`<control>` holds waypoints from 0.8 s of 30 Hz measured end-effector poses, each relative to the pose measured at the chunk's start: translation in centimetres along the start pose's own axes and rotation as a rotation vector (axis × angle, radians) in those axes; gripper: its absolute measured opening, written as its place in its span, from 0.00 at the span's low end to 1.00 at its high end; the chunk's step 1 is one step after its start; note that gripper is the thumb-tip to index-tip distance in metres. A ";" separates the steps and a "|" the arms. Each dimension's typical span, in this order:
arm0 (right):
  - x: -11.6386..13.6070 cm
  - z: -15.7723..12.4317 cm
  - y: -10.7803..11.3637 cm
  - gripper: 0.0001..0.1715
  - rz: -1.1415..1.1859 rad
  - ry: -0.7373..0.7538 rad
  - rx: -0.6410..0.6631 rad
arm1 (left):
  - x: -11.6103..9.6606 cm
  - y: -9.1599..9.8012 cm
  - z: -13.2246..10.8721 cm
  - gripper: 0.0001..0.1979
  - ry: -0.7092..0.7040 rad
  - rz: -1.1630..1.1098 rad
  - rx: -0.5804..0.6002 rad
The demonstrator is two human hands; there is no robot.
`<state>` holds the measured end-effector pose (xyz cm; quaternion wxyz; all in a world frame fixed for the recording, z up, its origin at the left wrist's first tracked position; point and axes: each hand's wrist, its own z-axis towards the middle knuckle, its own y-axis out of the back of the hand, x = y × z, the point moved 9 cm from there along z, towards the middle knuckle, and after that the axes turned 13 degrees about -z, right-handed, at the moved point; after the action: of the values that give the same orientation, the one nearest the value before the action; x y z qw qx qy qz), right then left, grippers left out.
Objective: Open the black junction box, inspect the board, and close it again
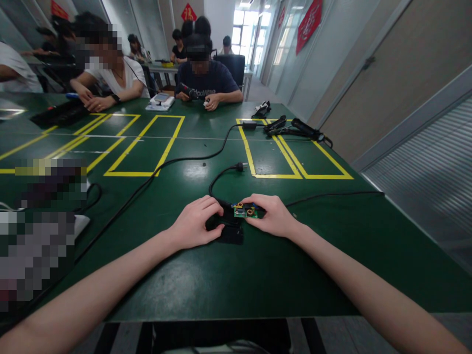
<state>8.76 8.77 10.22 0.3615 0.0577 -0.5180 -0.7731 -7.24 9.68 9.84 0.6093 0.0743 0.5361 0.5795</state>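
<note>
Look straight across the surface (191,147): pale lettering runs over the chest of a dark shirt (224,81), and you catch a double "oo" in it, the rest too blurred to spell. Up behind, you get a red diamond sign (189,12) with one character, seemingly 福. Over to your right, a bigger red sign (309,25) on the glass wall (342,29) carries dark brushed strokes, too smeared for you to read.
</note>
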 end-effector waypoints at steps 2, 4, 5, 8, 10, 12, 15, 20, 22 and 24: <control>0.3 0.1 0.0 0.11 0.018 -0.010 0.002 | 0.1 0.3 -0.1 0.07 0.035 0.026 -0.057; 0.6 0.1 -0.2 0.10 0.049 -0.023 0.003 | 0.0 0.7 -0.2 0.10 0.032 0.063 -0.110; 0.8 0.0 -0.3 0.09 0.071 -0.028 0.005 | -0.2 0.8 -0.2 0.12 0.022 0.078 -0.127; 1.5 -0.1 -1.1 0.10 0.145 -0.024 0.030 | -0.5 0.7 -0.1 0.18 -0.020 0.070 -0.107; 1.7 -0.2 -1.7 0.12 0.172 -0.014 0.052 | -0.5 0.3 0.0 0.19 -0.033 0.033 -0.058; 1.6 -0.2 -2.1 0.12 0.176 -0.009 0.075 | -0.2 0.1 0.0 0.16 -0.025 0.006 -0.019; 1.5 0.0 -2.4 0.11 0.169 0.007 0.100 | 0.1 0.1 0.1 0.15 0.003 0.023 -0.010; 1.1 0.2 -2.3 0.24 0.019 -0.013 0.142 | -0.2 -0.2 0.0 0.21 0.006 0.062 0.014; 0.7 0.1 -2.5 0.31 -0.073 -0.044 0.172 | -0.2 -0.5 0.0 0.20 0.019 0.053 0.039; 0.3 0.1 -2.6 0.34 -0.126 -0.064 0.195 | -0.1 -0.6 0.0 0.17 0.026 0.047 0.052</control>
<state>7.21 9.16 8.14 0.2881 0.1002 -0.5974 -0.7417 -6.86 9.36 9.48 0.5862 0.0950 0.5569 0.5807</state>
